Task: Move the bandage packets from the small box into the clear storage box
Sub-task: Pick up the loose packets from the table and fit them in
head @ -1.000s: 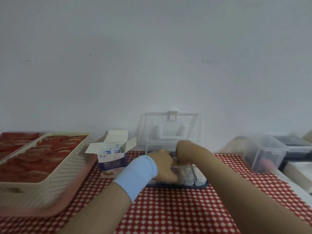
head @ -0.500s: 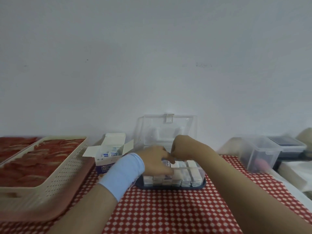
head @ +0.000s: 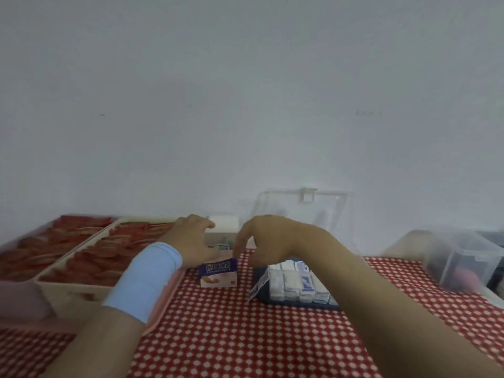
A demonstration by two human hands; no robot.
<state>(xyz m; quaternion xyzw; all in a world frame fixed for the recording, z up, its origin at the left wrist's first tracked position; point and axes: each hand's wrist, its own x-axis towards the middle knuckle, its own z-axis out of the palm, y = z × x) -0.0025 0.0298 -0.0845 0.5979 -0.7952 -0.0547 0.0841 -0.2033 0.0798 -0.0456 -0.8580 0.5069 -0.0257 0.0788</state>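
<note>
In the lower left of the frame stands a cream perforated plastic basket with red things inside. Right of it, the left hand curves around the left side of the small white and purple cardboard box and holds it steady on the red and white checked tablecloth. The right hand points its fingers, close together, down into the open top of this box. The picture is blurred, so I cannot tell if they pinch a packet.

Lower right of centre, the clear plastic storage box with a dark blue base is open and holds rows of white bandage packets standing on edge.

The packets are probably very light, thin and a little slippery. I think it is best to pinch 1 by its upper edge, gently, because the light cardboard box can tip.
</note>
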